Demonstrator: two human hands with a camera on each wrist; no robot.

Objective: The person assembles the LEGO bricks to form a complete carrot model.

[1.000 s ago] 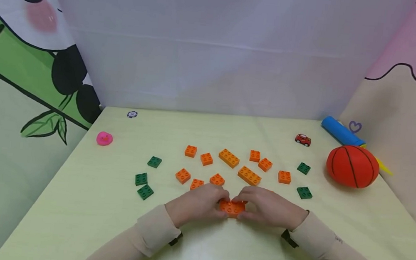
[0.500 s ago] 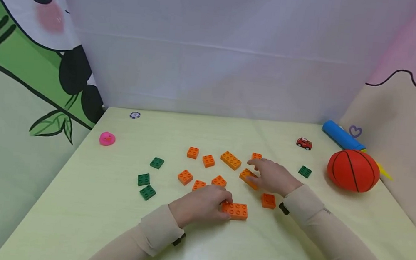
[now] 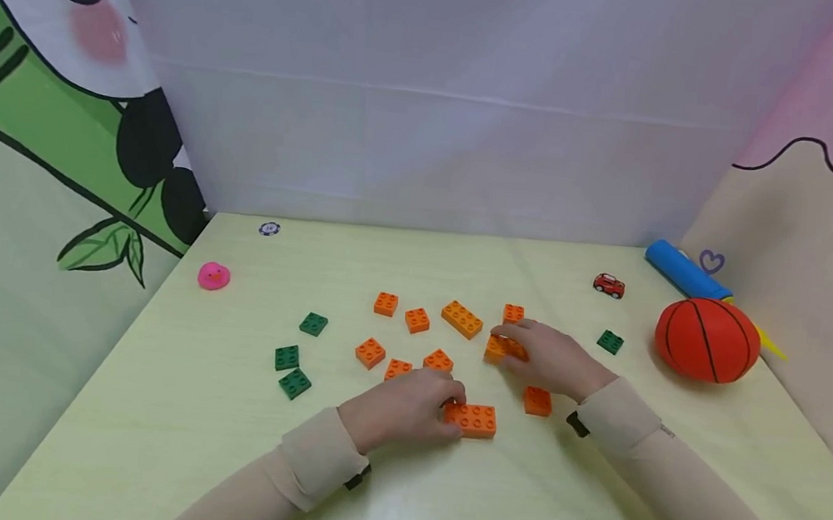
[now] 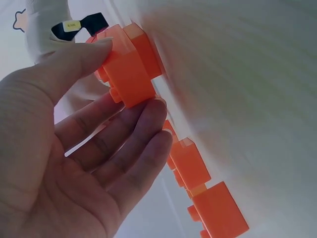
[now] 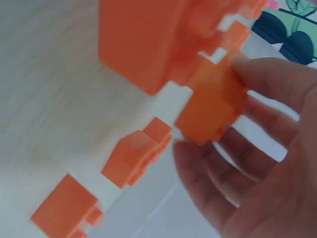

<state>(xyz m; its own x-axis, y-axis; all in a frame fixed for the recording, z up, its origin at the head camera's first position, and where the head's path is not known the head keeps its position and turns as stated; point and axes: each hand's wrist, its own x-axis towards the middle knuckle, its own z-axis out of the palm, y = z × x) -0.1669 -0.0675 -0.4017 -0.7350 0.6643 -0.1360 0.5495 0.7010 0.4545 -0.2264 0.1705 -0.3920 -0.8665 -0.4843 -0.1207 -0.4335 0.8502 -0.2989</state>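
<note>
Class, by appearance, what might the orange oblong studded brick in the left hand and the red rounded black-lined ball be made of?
Orange oblong studded brick in the left hand: probably hard plastic, smooth with slight sheen; crisp edges, moulded studs.
Red rounded black-lined ball: perhaps cloth or soft rubber; matte, without bright highlights.

Worktop (image 3: 145, 418): pale yellow-green, across the frame's lower half.
Orange bricks (image 3: 462, 320): scattered around lower centre.
Green bricks (image 3: 287, 356): three left of centre, one at right.
Pink duck (image 3: 214, 276): left.
Round chip (image 3: 269, 229): left, near the back edge.
Red car (image 3: 609, 285): right.
Black-lined ball (image 3: 707, 341): far right, before a blue roll (image 3: 687, 269).
</note>
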